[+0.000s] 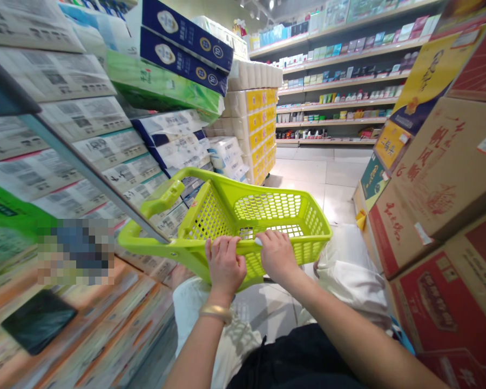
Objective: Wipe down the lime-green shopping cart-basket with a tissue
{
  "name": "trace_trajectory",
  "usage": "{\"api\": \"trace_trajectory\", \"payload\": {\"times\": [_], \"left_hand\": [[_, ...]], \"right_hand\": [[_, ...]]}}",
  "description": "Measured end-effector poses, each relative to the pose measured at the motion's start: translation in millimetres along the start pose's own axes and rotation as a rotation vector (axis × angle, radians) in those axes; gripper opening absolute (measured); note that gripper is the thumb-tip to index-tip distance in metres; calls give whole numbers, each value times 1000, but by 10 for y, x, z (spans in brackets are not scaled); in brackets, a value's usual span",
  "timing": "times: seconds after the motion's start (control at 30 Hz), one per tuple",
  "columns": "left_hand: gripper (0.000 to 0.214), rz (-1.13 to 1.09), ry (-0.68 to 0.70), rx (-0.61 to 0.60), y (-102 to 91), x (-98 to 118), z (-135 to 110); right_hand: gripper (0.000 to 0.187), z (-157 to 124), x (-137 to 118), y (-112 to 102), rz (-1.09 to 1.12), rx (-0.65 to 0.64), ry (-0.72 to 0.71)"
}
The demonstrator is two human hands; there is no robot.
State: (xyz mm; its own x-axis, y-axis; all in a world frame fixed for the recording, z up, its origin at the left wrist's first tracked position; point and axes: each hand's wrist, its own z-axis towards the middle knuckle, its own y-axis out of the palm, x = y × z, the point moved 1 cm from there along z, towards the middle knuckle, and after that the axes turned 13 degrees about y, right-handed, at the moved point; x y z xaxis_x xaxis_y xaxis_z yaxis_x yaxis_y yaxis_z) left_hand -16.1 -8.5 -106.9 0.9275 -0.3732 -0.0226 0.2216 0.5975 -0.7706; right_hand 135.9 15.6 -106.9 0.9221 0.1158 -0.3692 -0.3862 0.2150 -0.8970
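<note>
A lime-green plastic shopping basket (227, 246) with perforated walls stands tilted in front of me, between my legs. Its inside looks bare. A grey metal pull handle (93, 173) runs from its left end up to the upper left. My left hand (225, 266) is closed over the near rim, fingers curled inward, a gold bangle on the wrist. Just to its right, my right hand (278, 255) is also curled on that rim. A small white bit (258, 241) shows at its fingertips; I cannot make out what it is.
Stacked tissue packs (105, 140) line the left side, with a dark flat device (39, 321) lying on orange-striped packs. Cardboard cartons (441, 173) rise on the right. Shelves of small goods (340, 78) stand at the back, beyond the tiled floor (308, 167).
</note>
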Motion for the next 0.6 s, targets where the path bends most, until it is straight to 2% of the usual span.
{"api": "trace_trajectory", "payload": {"times": [0.07, 0.13, 0.33, 0.4, 0.5, 0.6], "left_hand": [[39, 3, 6, -9, -7, -7, -9], [39, 5, 16, -17, -13, -13, -17], [38, 17, 26, 8, 1, -5, -14], [37, 18, 18, 14, 10, 1, -9], [37, 22, 7, 12, 17, 1, -3], [39, 24, 19, 8, 15, -11, -6]], "right_hand": [[33, -4, -83, 29, 28, -3, -36], [34, -14, -57, 29, 42, 1, -47], [34, -40, 402, -92, -5, 36, 70], [33, -35, 464, -113, -29, 39, 118], [32, -21, 329, -79, -28, 26, 108], [34, -7, 39, -1, 17, 7, 2]]}}
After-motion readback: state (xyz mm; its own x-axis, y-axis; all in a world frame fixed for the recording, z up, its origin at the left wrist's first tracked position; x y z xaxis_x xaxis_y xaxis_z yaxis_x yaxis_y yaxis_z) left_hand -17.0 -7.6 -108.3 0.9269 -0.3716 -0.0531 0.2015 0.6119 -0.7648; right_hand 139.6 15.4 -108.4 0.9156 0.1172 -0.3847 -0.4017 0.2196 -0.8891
